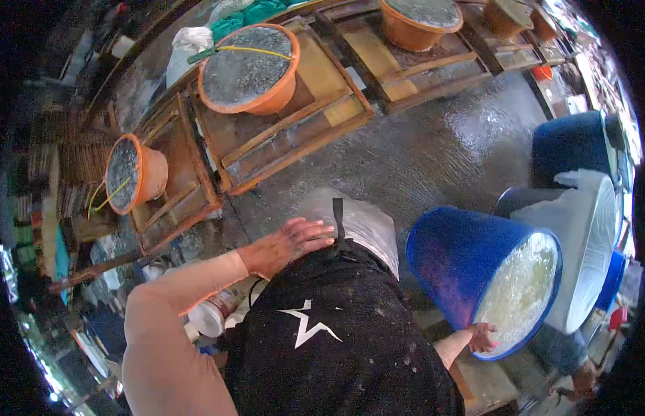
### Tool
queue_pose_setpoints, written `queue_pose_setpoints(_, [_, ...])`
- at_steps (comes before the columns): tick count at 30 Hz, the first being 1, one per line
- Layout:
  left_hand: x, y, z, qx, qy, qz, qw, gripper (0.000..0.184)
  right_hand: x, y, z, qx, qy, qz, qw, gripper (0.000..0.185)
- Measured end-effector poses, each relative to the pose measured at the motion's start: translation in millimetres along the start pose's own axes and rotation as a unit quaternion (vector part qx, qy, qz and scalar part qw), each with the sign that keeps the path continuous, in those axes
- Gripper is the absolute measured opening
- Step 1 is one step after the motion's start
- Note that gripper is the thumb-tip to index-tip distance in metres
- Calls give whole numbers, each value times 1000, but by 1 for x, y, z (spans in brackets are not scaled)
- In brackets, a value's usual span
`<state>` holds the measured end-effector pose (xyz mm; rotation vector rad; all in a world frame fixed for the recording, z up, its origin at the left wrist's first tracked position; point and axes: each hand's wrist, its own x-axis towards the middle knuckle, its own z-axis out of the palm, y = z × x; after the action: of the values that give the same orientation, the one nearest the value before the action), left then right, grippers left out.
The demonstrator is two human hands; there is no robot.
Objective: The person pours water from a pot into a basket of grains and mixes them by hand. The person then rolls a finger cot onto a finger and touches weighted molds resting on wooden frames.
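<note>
My left hand (pixel 299 240) lies against the waist of my black apron (pixel 350 326), beside a dark strap. Its fingers are stretched out and hold nothing. On the right, my right hand (pixel 483 338) is at the near rim of a blue barrel (pixel 444 260), its fingers curled over the edge. Pale, foamy liquid (pixel 520 288) fills the barrel close to the top. Part of the right fingers blurs into the liquid's edge.
Orange tubs (pixel 284 93) of greyish liquid stand on wooden frames (pixel 298 156) ahead and left. Yellow-green hoses (pixel 253 50) hang into two tubs. The concrete floor (pixel 405 145) is wet. Beyond the barrel are a large white tub (pixel 579 277) and another blue barrel (pixel 568 149).
</note>
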<state>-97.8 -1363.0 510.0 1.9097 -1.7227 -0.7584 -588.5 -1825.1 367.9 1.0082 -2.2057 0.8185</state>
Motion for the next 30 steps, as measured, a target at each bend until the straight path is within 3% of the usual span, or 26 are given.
queue_pose_setpoints(3, [6, -6, -1, 51, -28, -6, 998, 71, 13, 21, 36, -49, -28, 30, 998, 62])
queue_pose_setpoints(4, [5, -16, 10, 68, -12, 8, 998, 126, 12, 20, 35, -39, -43, 15, 998, 62])
queue_pose_setpoints(7, [12, -11, -12, -15, -41, 4, 999, 129, 15, 34, 56, -12, -76, -29, 997, 62])
queue_pose_setpoints(8, [12, -16, -1, -28, -14, 4, 999, 135, 4, 10, 25, -5, -80, -38, 996, 62])
queue_pose_setpoints(11, [18, -12, -5, -77, 2, 9, 997, 138, 23, 65, 111, 7, -72, -53, 996, 62])
queue_pose_setpoints(16, [26, -19, -10, -104, -7, 32, 994, 134, 7, 30, 40, 23, -46, -65, 997, 62])
queue_pose_setpoints(30, [26, -21, -18, -119, -30, 27, 992, 139, 1, 19, 43, 69, -17, -104, 992, 61])
